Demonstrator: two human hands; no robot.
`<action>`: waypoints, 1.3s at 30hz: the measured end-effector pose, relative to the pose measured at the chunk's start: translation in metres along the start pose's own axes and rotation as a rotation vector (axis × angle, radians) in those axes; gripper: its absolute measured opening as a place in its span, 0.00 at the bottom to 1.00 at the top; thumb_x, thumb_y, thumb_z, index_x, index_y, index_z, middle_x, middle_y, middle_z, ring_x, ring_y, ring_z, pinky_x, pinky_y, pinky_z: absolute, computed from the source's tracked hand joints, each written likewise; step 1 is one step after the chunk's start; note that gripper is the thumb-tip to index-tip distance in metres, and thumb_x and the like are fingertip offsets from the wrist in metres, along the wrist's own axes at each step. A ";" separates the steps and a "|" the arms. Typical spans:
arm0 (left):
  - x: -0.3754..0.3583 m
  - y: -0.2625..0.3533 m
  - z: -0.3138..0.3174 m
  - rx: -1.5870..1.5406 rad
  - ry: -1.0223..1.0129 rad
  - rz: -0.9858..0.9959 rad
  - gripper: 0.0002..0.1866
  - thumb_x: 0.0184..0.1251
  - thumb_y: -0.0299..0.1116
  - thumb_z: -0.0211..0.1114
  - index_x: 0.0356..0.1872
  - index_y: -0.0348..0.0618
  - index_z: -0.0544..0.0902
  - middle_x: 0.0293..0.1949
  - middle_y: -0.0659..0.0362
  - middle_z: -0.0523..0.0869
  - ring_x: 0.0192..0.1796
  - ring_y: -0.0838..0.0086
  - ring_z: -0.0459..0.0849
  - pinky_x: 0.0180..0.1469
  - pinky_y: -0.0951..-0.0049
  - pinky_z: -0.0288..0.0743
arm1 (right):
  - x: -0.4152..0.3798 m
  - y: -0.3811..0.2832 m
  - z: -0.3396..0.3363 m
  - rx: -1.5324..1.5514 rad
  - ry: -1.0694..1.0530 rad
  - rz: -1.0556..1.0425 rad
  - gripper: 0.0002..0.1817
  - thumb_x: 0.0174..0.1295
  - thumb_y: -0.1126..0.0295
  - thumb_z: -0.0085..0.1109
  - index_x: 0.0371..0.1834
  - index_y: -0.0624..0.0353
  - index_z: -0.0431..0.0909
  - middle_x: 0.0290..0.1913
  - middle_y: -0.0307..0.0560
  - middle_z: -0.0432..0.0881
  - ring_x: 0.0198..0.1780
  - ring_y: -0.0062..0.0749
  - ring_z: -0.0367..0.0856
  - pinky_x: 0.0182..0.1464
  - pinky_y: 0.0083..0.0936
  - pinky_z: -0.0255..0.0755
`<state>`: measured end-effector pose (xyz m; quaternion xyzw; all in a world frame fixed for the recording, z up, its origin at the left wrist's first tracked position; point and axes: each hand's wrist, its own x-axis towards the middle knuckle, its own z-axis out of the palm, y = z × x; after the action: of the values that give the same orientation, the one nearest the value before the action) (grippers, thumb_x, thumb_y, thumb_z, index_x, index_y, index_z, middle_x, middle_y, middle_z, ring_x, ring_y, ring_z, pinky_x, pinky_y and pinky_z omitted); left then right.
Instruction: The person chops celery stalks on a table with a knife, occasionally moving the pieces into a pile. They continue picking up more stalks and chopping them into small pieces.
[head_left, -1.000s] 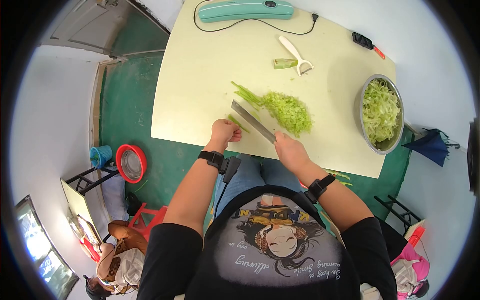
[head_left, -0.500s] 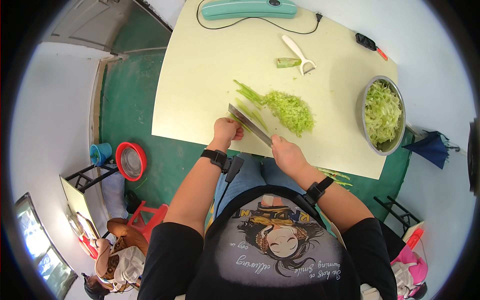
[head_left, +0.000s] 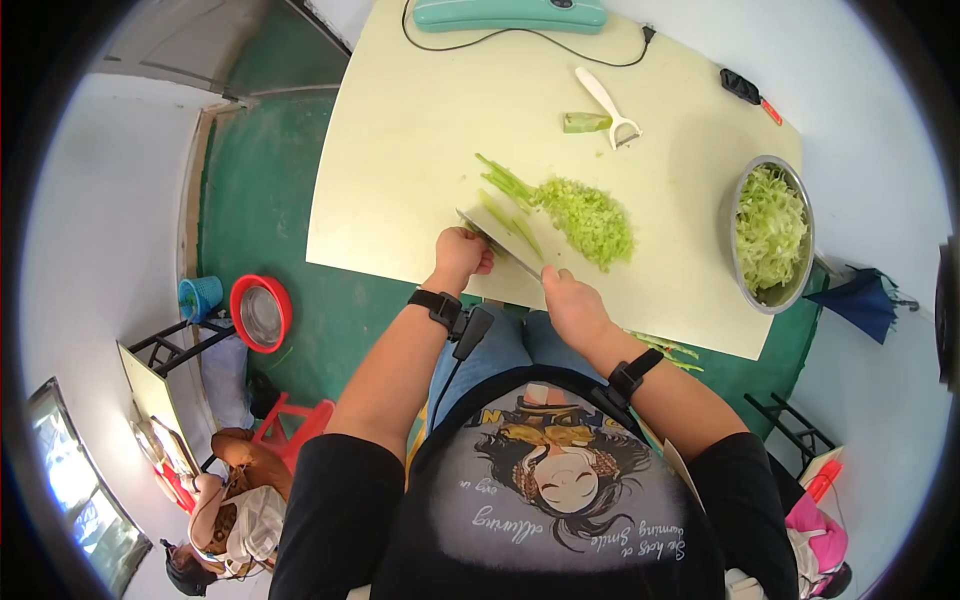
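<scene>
My right hand (head_left: pixel 575 305) is closed around the handle of a kitchen knife (head_left: pixel 518 260), whose blade points up and to the left. My left hand (head_left: pixel 463 254) has curled fingers close beside the blade, at the table's near edge. A bit of green vegetable strip (head_left: pixel 471 228) shows by its fingertips, mostly hidden by the hand and blade. Just beyond the knife lie longer pale green strips (head_left: pixel 510 222). A bundle of thin green sticks (head_left: pixel 505 180) leads into a pile of finely diced green vegetable (head_left: pixel 592 222) to the right.
A white peeler (head_left: pixel 600 95) lies beside a green stem chunk (head_left: pixel 586 122). A metal bowl (head_left: pixel 735 240) of shredded greens stands at the right edge. At the back are a teal appliance (head_left: pixel 510 14) with a cord and a black-and-red tool (head_left: pixel 745 88). Other people sit behind at both sides.
The knife blade has tilted and now looks narrower, close against my left fingers. The view has shifted slightly. The vegetables lie as before.
</scene>
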<state>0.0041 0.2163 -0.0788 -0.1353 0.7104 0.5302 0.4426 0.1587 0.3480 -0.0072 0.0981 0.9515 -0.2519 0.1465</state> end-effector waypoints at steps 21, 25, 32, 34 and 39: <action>-0.024 0.043 0.003 1.065 0.325 0.955 0.19 0.67 0.33 0.52 0.57 0.38 0.70 0.55 0.48 0.74 0.61 0.52 0.66 0.62 0.53 0.58 | -0.023 0.009 -0.010 -0.085 -0.090 -0.030 0.11 0.54 0.79 0.48 0.41 0.60 0.66 0.32 0.55 0.73 0.30 0.48 0.80 0.30 0.39 0.75; -0.010 0.039 0.006 1.036 0.369 0.975 0.18 0.65 0.32 0.55 0.55 0.38 0.71 0.53 0.51 0.75 0.60 0.55 0.68 0.61 0.55 0.59 | -0.017 0.024 -0.011 -0.090 -0.062 -0.041 0.11 0.54 0.77 0.50 0.40 0.60 0.66 0.32 0.56 0.74 0.31 0.50 0.80 0.32 0.40 0.75; -0.033 0.024 -0.013 0.963 0.131 1.262 0.14 0.62 0.30 0.55 0.47 0.37 0.76 0.48 0.51 0.77 0.54 0.56 0.73 0.57 0.62 0.67 | -0.005 0.045 -0.010 0.036 -0.035 -0.041 0.09 0.59 0.72 0.52 0.40 0.61 0.66 0.28 0.57 0.78 0.34 0.53 0.79 0.36 0.43 0.73; -0.036 0.012 -0.017 1.099 -0.098 1.242 0.13 0.60 0.29 0.56 0.45 0.37 0.77 0.46 0.53 0.78 0.53 0.58 0.74 0.56 0.63 0.67 | -0.007 0.042 -0.009 0.063 -0.020 -0.023 0.09 0.59 0.72 0.52 0.40 0.61 0.66 0.28 0.57 0.78 0.34 0.53 0.79 0.36 0.43 0.73; -0.030 -0.007 -0.013 1.287 -0.141 1.363 0.16 0.54 0.27 0.55 0.45 0.38 0.78 0.46 0.55 0.79 0.52 0.62 0.75 0.57 0.65 0.67 | -0.005 0.037 -0.006 0.114 -0.028 -0.005 0.11 0.59 0.70 0.53 0.40 0.62 0.64 0.30 0.60 0.77 0.34 0.56 0.78 0.36 0.45 0.72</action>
<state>0.0194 0.1939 -0.0591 0.6129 0.7646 0.1874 0.0687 0.1719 0.3823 -0.0174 0.1001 0.9338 -0.3075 0.1532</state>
